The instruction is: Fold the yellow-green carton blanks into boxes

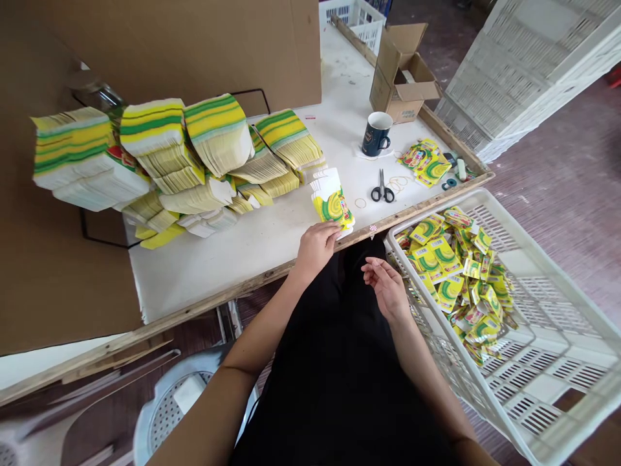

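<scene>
My left hand (317,251) is at the table's front edge, its fingers closed over the lower end of a small fanned stack of flat yellow-green cartons (334,202) with white flaps. My right hand (387,288) hovers above my lap beside the crate, fingers loosely bent and apart, nothing visible in it. Black-handled scissors (382,189) lie right of the stack. Thick bundles of flat cartons (218,134) are piled on the table to the left. The white plastic crate (548,255) at my right contains many folded yellow cartons (449,259).
Behind the scissors stands a dark mug (376,134); rubber bands (398,184) lie nearby. More yellow packs (424,162) and an open cardboard box (405,77) are at the table's right. A wooden strip (272,273) edges the table. Stacked white crates (528,65) rise beyond.
</scene>
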Tool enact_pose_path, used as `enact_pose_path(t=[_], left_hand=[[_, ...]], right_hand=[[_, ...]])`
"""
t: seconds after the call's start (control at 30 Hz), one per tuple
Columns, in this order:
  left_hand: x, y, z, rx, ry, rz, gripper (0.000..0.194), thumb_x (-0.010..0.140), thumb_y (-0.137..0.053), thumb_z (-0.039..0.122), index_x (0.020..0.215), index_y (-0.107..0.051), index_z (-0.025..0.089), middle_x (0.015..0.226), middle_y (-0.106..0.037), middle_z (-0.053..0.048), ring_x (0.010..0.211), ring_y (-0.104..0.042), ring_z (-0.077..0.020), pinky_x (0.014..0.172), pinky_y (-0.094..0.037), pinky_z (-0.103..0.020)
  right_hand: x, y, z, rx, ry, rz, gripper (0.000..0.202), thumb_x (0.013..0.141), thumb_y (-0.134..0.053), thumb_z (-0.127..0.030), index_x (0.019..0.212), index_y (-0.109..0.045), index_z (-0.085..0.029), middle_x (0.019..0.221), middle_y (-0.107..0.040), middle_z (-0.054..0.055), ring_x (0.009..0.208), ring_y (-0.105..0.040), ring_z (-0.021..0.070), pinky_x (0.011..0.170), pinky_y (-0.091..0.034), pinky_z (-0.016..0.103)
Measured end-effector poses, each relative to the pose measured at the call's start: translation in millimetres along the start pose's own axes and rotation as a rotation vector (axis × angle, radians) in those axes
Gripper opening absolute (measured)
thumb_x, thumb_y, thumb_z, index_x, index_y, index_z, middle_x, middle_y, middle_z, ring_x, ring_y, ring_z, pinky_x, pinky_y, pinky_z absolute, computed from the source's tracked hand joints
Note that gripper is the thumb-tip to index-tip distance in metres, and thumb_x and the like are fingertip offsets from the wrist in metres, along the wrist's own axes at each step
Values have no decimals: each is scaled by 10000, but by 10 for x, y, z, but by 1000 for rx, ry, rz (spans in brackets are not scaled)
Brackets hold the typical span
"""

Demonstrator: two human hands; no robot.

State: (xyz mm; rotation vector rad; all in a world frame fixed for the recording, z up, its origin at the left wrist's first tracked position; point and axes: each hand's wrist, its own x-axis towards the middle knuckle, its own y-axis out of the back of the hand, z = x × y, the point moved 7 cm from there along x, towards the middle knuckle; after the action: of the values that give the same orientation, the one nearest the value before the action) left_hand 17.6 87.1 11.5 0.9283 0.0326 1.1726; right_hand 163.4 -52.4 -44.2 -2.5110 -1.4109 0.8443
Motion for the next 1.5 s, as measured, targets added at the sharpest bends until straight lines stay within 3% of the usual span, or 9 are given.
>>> enact_pose_path(t=[0.17, 0.37, 0.57, 0.63, 0.77, 0.9, 1.07, 1.3, 1.5], left_hand=[[45, 42, -27, -7, -8, 21, 171, 952, -623, 186, 937, -793, 198, 1035, -818, -71, 1017, -775, -227, 930, -612, -391], [-256, 447, 512, 82, -397, 458, 188, 977, -553, 120, 1002, -731, 176, 1009, -815, -76, 1086, -754, -209, 958, -558, -372], [-755, 262, 1014, -50, -693, 206, 117, 950, -638, 146, 1040, -696, 195, 1086, -802, -28, 1184, -716, -174, 1063, -549, -361], [-778, 223, 974, -137, -571, 179, 131, 973, -606, 184, 1064, -696, 212, 1172, -777, -50, 1230, -691, -195, 1043, -576, -392], [-648, 157, 612, -511, -31, 130, 468, 977, -597, 444, 1388, -579, 220, 1478, -595, -158, 1405, -552, -283, 1156, -486, -481], [-610, -162, 440, -1027, 310, -202, 713, 904, -555, 699, 1406, -593, 194, 1447, -624, -170, 1347, -599, -333, 1089, -536, -467], [-691, -320, 447, -1262, 422, -407, 696, 821, -673, 700, 1278, -701, 177, 1343, -694, -180, 1288, -636, -361, 1032, -554, -465], [-634, -278, 501, -1247, 447, -305, 582, 773, -783, 611, 1137, -744, 158, 1185, -764, -157, 1141, -709, -325, 975, -564, -433], [-692, -322, 309, -953, 534, -184, 531, 844, -668, 662, 927, -708, 139, 858, -769, -72, 784, -713, -212, 728, -578, -330]], right_hand=[[22, -35, -19, -14, 9, -14, 341, 686, -854, -481, 893, -774, -222, 790, -742, 26, 639, -571, 133, 593, -433, 282], [-79, -128, -109, -3, 50, -102, 461, 811, -702, -653, 954, -778, -221, 860, -765, 61, 699, -633, 169, 621, -487, 315], [-140, -116, -299, 21, 158, -73, 348, 733, -845, -499, 956, -756, -246, 979, -787, 44, 807, -685, 207, 669, -548, 331], [-134, -85, -325, -45, 182, -47, 341, 719, -862, -468, 942, -738, -243, 971, -787, 41, 810, -691, 206, 679, -549, 328], [-169, -84, -295, -114, 186, -45, 458, 701, -882, -469, 1033, -631, -278, 895, -786, 17, 750, -698, 206, 674, -541, 334], [-227, -177, -192, -117, 117, -98, 494, 680, -894, -490, 1003, -581, -286, 802, -770, -1, 709, -703, 210, 716, -564, 359], [-246, -224, -175, -105, 155, -124, 385, 708, -889, -454, 950, -653, -270, 871, -766, 12, 821, -716, 205, 826, -570, 365], [-243, -175, -209, -191, 216, -122, 358, 732, -873, -475, 973, -728, -254, 993, -763, 41, 919, -701, 214, 870, -565, 358], [-246, -155, -132, -251, 216, -90, 353, 721, -875, -502, 806, -662, -234, 766, -730, 16, 706, -669, 197, 694, -549, 336]])
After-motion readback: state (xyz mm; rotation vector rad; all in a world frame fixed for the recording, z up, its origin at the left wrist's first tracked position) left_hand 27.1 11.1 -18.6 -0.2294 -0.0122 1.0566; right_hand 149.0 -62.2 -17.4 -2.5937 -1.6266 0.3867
